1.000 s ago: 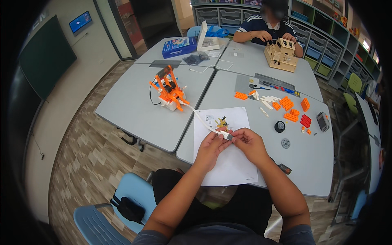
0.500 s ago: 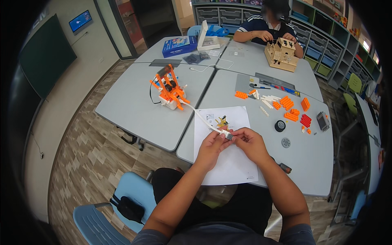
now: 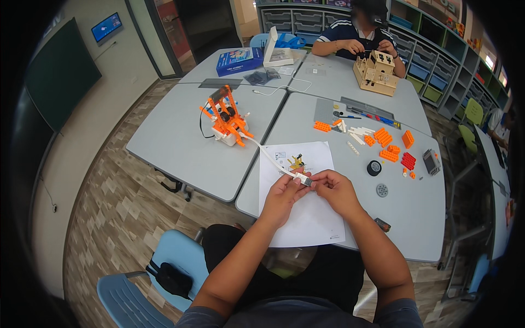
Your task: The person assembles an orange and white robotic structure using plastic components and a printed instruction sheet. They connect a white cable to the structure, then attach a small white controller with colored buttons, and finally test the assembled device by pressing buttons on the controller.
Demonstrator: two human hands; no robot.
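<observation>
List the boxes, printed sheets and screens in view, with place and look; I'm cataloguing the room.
Blue box: far table, flat, rectangular, picture on top.
White box: right of the blue one, lid raised.
Wall screen: upper left wall, small, blue-lit.
Printed sheet: white, under both hands, small picture near its top.

Instruction sheet point(image 3: 306, 218) = landmark, on table point(image 3: 421, 218). Brick robot model point(image 3: 225, 117) behind-left of it; loose bricks point(image 3: 389, 147) behind-right; small wheel point(image 3: 374, 168) right; both hands on it, w/ cable plug point(image 3: 302, 179).
</observation>
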